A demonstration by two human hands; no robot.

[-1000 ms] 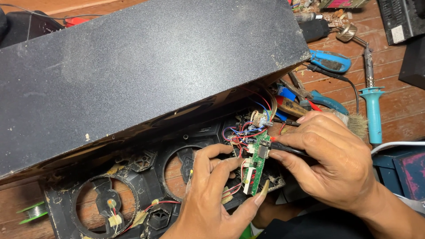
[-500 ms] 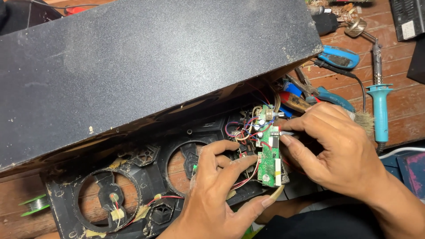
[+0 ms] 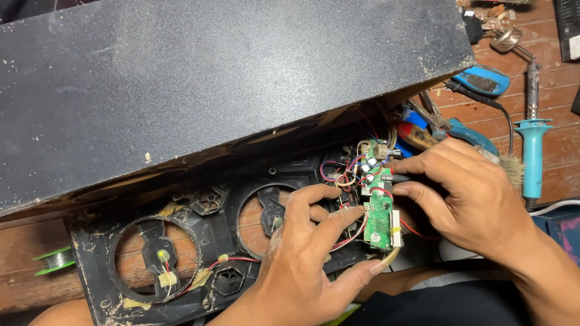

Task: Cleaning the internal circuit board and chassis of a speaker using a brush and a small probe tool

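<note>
While both hands [image 3: 386, 199] pinch the green board [image 3: 377, 199], a hard tug could snap its thin wires [image 3: 347, 172]

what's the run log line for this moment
left hand: fingers steadying green circuit board | right hand: pinching board edge | board: wired, over black speaker panel | nearby: soldering iron

A small green circuit board [image 3: 379, 205] is pinched between the left hand [image 3: 302, 265] and right hand [image 3: 468, 193], red and blue wires [image 3: 344, 172] trailing into the black speaker cabinet [image 3: 229, 90]. A teal soldering iron [image 3: 533, 151] is parked on the wooden counter [image 3: 556, 78] nearby.
</note>
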